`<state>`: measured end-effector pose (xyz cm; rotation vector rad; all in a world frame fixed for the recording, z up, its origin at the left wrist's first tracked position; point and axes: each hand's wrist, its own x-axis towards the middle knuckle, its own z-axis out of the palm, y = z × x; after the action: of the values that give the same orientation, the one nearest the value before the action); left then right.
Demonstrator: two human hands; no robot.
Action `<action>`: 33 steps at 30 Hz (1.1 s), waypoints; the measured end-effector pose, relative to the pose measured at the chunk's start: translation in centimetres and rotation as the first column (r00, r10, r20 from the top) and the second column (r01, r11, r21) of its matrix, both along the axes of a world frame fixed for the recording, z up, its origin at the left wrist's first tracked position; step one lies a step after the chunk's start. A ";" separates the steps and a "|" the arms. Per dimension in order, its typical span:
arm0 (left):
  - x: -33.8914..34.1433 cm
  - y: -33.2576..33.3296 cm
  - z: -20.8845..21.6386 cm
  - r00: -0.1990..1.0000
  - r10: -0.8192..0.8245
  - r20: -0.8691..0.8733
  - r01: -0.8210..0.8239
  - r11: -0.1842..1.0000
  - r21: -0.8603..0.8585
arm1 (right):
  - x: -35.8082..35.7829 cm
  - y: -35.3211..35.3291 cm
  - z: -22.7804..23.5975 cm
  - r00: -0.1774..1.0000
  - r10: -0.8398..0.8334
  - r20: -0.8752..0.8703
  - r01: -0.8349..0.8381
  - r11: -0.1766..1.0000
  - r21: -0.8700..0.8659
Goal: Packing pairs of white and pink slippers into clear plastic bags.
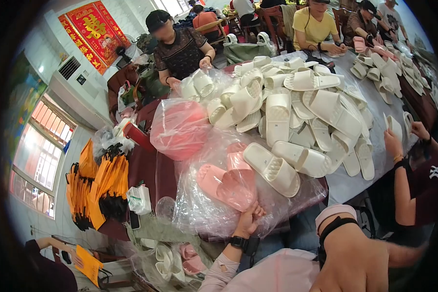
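My left hand, with a dark watch at the wrist, lies at the near edge of the table, its fingers curled. It is against clear plastic sheeting and beside a pair of pink slippers; whatever its fingers grip, if anything, I cannot make out. Large and close at the lower right, my right hand is bent down with its back showing; most of its fingers are cut off or hidden. Two white slippers lie right of the pink pair, partly on the plastic.
A big heap of white slippers covers the table's middle. Left of it stands a clear bag of pink items. Orange pouches, a tissue pack and a phone are at the left. Several people work around the table; one's hands hold a white slipper.
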<state>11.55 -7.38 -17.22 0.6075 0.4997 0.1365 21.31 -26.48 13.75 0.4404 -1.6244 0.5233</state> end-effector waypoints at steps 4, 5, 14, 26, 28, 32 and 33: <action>-0.2 0.2 0.0 1.000 -0.015 0.016 0.015 1.000 0.012 | -0.6 -2.1 -1.3 1.000 -0.012 0.006 0.012 1.000 0.019; -0.3 0.3 0.1 1.000 -0.009 0.012 0.009 1.000 0.012 | -0.8 -2.2 -2.0 1.000 -0.012 0.007 0.011 1.000 0.028; 0.2 -0.4 0.0 1.000 -0.001 -0.017 0.001 1.000 0.003 | -0.2 -2.7 -1.9 0.993 -0.114 0.031 0.112 0.991 0.075; -0.2 0.1 -0.1 0.999 0.037 -0.016 -0.037 0.999 -0.016 | 1.8 -1.1 0.1 0.963 -0.253 0.093 0.241 0.963 0.121; -0.1 0.0 0.1 0.999 0.033 -0.015 -0.034 0.999 -0.018 | 2.2 -1.6 -0.1 0.959 -0.260 0.108 0.245 0.960 0.138; -0.2 0.0 0.5 1.000 0.023 -0.013 -0.023 1.000 0.004 | 2.6 -2.7 -0.7 0.954 -0.268 0.133 0.243 0.954 0.178; -0.2 0.1 0.5 1.000 0.030 -0.009 -0.030 1.000 0.006 | 2.7 -3.1 -0.6 0.953 -0.268 0.140 0.239 0.952 0.190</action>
<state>11.34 -7.30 -16.75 0.6064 0.5174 0.1638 23.97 -29.61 13.10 0.3128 -1.8623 0.2304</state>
